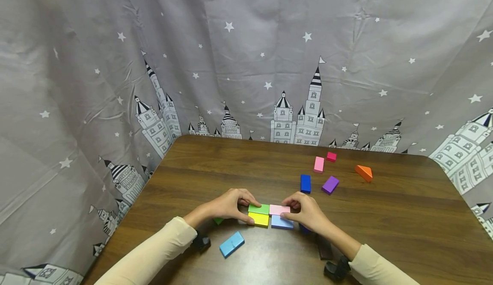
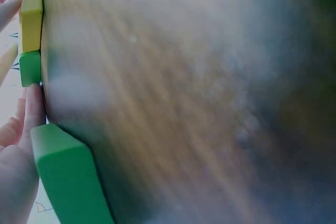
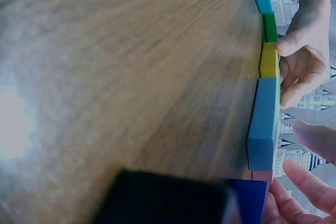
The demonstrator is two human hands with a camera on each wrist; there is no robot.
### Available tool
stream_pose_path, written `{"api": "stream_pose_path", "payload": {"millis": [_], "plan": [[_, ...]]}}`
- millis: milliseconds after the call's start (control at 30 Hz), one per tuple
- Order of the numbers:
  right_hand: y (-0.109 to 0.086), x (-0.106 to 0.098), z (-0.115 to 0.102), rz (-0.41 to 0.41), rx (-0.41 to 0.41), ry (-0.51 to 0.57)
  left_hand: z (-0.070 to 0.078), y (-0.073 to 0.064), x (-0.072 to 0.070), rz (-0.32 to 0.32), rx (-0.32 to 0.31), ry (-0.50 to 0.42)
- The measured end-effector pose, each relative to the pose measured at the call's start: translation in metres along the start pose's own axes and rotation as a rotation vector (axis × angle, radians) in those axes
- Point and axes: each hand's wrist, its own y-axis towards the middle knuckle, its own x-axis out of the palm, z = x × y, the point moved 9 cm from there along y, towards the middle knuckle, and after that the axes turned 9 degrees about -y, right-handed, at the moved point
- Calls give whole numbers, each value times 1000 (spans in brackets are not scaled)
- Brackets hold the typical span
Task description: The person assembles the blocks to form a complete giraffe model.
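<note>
- Central group: a light-green block (image 1: 259, 209) lay far left, a yellow block (image 1: 259, 220) near left, a pale-pink block (image 1: 279, 209) far right and a light-blue block (image 1: 282, 222) near right.
- Left hand (image 1: 230, 204): thumb and index finger stood wide apart, the thumb touching the yellow block, the index fingertip at the light-green one.
- Right hand (image 1: 306, 210): thumb and index finger were parted above the pale-pink and light-blue blocks; no firm grip showed, and light contact could not be told.
- Risk of misalignment: a narrow gap separated yellow from light-blue; uneven pressure from the left thumb could, it was judged, have turned the yellow block askew.
- Risk of disturbance: lifting the right hand carelessly might have dragged the pale-pink block, its fingers being so close.
- Risk of collision: a dark-green block (image 2: 71, 182) lay beneath the left hand and a dark-blue block (image 3: 251, 199) beside the right; a sideways sweep could have knocked either. The turquoise block (image 1: 232, 244), near left, lay close to the left wrist's black device (image 1: 201, 241).
- Containers: no box or tray was visible in any view; the blocks lay directly on the wooden tabletop (image 1: 231, 161).
</note>
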Motion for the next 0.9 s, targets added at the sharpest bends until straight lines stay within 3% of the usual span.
{"api": "stream_pose_path", "payload": {"millis": [467, 700, 900], "plan": [[-11, -7, 4, 61, 7, 49, 1, -1, 1, -4, 20, -15], [-19, -8, 7, 31, 60, 76, 1, -1, 1, -3, 30, -33], [-23, -6, 5, -2, 48, 88, 0, -1, 1, -3, 18, -12]]}}
